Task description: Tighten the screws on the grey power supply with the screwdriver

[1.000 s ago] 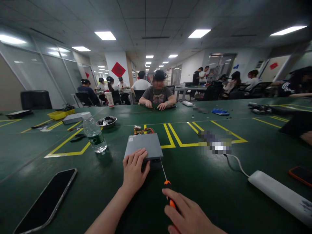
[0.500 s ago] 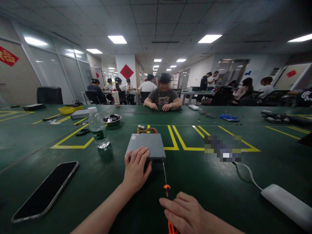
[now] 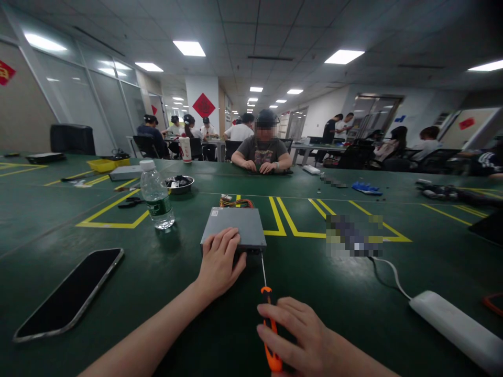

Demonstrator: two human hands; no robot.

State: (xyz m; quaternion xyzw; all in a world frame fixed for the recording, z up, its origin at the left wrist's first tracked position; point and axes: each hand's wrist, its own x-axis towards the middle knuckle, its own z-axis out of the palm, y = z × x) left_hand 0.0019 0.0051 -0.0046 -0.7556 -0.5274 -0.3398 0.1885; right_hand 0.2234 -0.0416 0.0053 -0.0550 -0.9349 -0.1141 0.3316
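Note:
A grey metal box with a bundle of coloured wires behind it lies on the green table. My left hand rests on its front left part, fingers on the top and thumb at the front side. In my right hand is an orange and black screwdriver, its handle between thumb and fingers. The thin shaft points away from me, and its tip meets the front face of the box near the right corner. The exact contact point is too small to make out.
A water bottle and a metal bowl stand left of the box. Nearer on the left lies a phone. A white power strip with a cable is at the right. Across the table sits a person.
The view has shifted slightly. The fingers of my right hand have moved on the screwdriver and more of its handle shows. My left hand remains on the box.

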